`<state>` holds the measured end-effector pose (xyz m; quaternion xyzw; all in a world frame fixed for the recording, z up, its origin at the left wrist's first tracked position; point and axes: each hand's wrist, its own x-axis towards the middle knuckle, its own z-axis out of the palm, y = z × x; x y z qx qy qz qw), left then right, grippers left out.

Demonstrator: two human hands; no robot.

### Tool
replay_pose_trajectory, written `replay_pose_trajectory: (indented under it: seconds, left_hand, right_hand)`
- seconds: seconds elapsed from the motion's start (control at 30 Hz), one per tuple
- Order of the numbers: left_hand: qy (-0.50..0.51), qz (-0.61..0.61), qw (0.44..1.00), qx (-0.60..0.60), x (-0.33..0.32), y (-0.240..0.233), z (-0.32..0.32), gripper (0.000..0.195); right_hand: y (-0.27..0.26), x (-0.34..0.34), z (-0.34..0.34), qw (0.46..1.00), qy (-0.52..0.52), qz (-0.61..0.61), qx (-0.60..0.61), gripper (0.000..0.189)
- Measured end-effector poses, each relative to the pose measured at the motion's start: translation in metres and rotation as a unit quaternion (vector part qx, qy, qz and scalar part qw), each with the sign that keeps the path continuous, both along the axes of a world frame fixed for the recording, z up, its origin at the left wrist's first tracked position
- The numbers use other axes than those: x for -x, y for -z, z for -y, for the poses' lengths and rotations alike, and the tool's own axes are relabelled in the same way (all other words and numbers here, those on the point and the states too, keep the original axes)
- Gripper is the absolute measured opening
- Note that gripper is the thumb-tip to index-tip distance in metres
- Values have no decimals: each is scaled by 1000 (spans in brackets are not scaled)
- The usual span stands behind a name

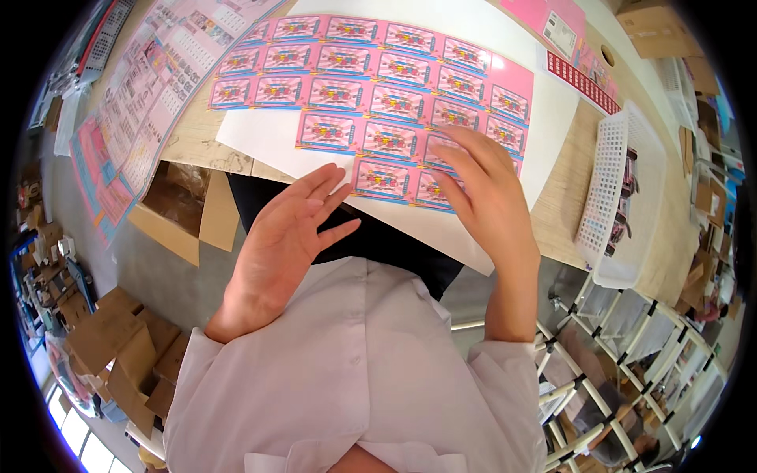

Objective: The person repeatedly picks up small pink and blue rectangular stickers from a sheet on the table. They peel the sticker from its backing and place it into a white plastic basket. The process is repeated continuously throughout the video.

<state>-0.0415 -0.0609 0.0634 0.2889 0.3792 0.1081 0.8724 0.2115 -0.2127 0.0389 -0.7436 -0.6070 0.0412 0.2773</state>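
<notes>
A glossy pink printed sheet (pixel 396 103) of repeated card-like panels lies in front of me, on a larger sheet of white paper (pixel 254 130). Its lower left edge is stepped, and one top right corner is plain pink. My right hand (pixel 488 189) is over the sheet's lower right part, fingers curved and spread, hiding some panels; whether the fingertips touch it I cannot tell. Just off the sheet's lower left edge is my left hand (pixel 284 239), palm partly turned up, fingers apart and nothing in it.
Large printed pink sheets (pixel 159 77) overhang the wooden table's (pixel 201 148) left edge, above an opened cardboard box (pixel 177 207). A white perforated basket (pixel 621 201) holding small packaged items stands at the right. Below it is a white tube rack (pixel 591 378). Another person (pixel 615 420) is at lower right.
</notes>
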Motion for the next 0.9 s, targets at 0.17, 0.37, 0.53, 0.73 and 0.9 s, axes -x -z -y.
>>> replay_pose_trajectory:
  seconds: [0.17, 0.37, 0.53, 0.73, 0.9]
  left_hand:
    - [41, 62, 994, 84, 7, 10, -13, 64]
    - [-25, 93, 980, 171, 7, 27, -22, 67]
    - [-163, 132, 957, 199, 12, 25, -29, 70]
    - [-114, 109, 973, 171, 15, 42, -34, 57]
    - [74, -1, 996, -56, -4, 44, -60, 41]
  right_hand:
    - [22, -5, -44, 997, -57, 43, 33, 46]
    - [35, 13, -62, 994, -28, 56, 94, 68]
    - [58, 22, -71, 992, 11, 97, 78, 70]
    - [68, 24, -71, 990, 16, 123, 71, 67]
    - [56, 25, -75, 986, -9, 146, 80, 74]
